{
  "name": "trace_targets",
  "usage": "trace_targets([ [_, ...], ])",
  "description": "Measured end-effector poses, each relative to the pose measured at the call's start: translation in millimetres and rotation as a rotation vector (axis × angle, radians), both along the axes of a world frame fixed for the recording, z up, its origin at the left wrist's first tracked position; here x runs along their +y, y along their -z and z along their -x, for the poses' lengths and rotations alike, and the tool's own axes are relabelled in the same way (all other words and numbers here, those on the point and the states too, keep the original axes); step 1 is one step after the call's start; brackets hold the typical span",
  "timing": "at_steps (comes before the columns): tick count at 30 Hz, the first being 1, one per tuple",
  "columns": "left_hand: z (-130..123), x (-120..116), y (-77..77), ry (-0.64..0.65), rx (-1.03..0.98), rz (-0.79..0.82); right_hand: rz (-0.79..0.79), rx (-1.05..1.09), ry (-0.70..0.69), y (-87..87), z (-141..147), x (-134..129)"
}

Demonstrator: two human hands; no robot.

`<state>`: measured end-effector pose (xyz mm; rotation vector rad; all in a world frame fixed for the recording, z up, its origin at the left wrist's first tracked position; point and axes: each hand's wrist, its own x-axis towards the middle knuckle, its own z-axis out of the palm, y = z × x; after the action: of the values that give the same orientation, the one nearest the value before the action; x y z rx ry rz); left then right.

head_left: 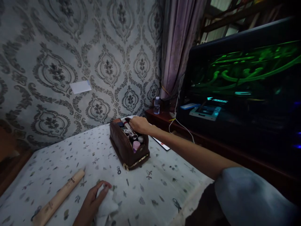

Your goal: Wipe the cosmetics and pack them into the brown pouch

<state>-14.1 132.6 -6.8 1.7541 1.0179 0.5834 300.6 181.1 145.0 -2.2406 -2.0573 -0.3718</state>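
The left hand [92, 201] pinches a white tissue [107, 202]; the right hand [139, 125] reaches to the far edge of the open brown bag [119, 144] on the bench [91, 150], its grip unclear

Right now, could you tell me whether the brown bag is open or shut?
Open: the bag has its top spread apart, showing bottles and a pink-capped item inside.

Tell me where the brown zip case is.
In the head view, the brown zip case sits near the middle, on the patterned cloth, with the right hand at its far right side.
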Motion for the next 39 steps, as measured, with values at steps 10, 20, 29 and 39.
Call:
trace_targets([
  [10, -4, 0, -11.4, 0.035, 0.07, 0.187, 0.153, -0.066, -0.208, -15.6, 4, 51],
  [20, 1, 5, 4.2, 0.058, 0.068, 0.008, 0.229, 0.096, -0.097, -10.8, 14, 77],
  [29, 7, 8, 14.0, 0.063, 0.064, 0.001, 0.104, 0.428, -0.027, -38.6, -8, 76],
  [39, 5, 9, 7.4, 0.085, 0.113, 0.076, -0.44, 0.341, -0.223, -8.9, -27, 17],
])
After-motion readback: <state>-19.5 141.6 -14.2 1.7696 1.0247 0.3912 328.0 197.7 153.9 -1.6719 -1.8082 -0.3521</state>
